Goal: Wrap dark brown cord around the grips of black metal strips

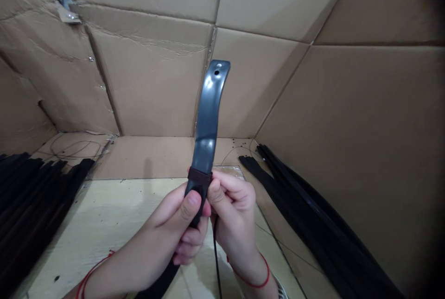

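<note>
A glossy dark strap [207, 118] with a small round hole near its tip stands up in front of me, slightly bent. My left hand [187, 229] is closed round its lower part, thumb pressed on the front. Just above that thumb, a dark brown band [199, 176] wraps across the strap. Thumb and fingers of my right hand [232, 211] pinch at the right edge of this band. From beneath the right hand a thin black cord [216, 257] hangs down. The strap's lower end passes behind my left wrist.
Several black straps [45, 215] lie in a row at the left. More black strips [306, 211] rest along the right wall. Cardboard walls [160, 81] enclose the pale work surface [104, 215]. Loose thin thread [74, 148] curls at the back left.
</note>
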